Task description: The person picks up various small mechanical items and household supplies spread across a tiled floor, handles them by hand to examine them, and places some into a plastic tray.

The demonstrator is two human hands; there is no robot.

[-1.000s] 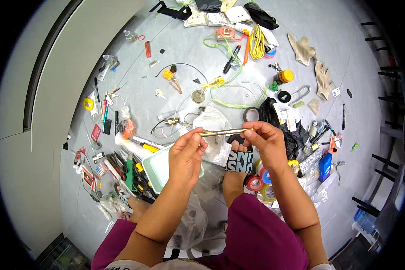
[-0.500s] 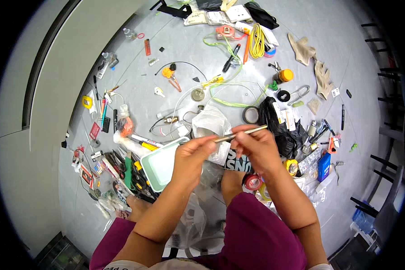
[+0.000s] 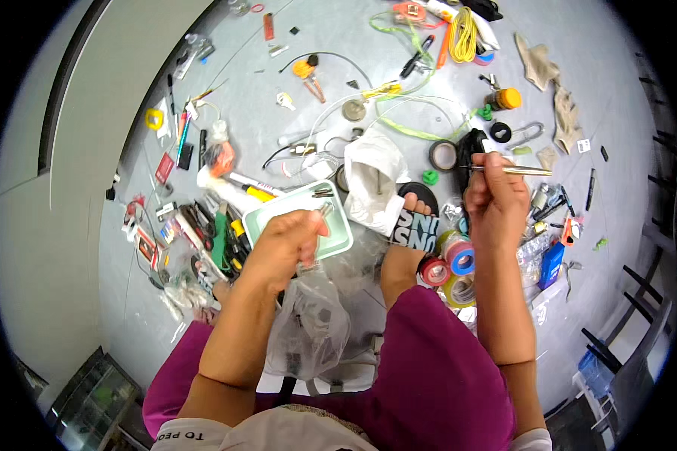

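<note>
A grey floor (image 3: 256,113) meets a pale wall (image 3: 75,255) at left and, seemingly, dark chairs (image 3: 645,357) at right.

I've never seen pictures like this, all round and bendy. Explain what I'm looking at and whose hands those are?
There's no robot here: these are a person's bare hands, seen from a wide fisheye camera on their head, looking down. That lens bends straight edges. Their right hand holds a slim metal rod. Their left hand is over a pale green tray; whether it grips anything is unclear. Around them on the grey floor lie tape rolls, a yellow cable coil and beige gloves.
</note>
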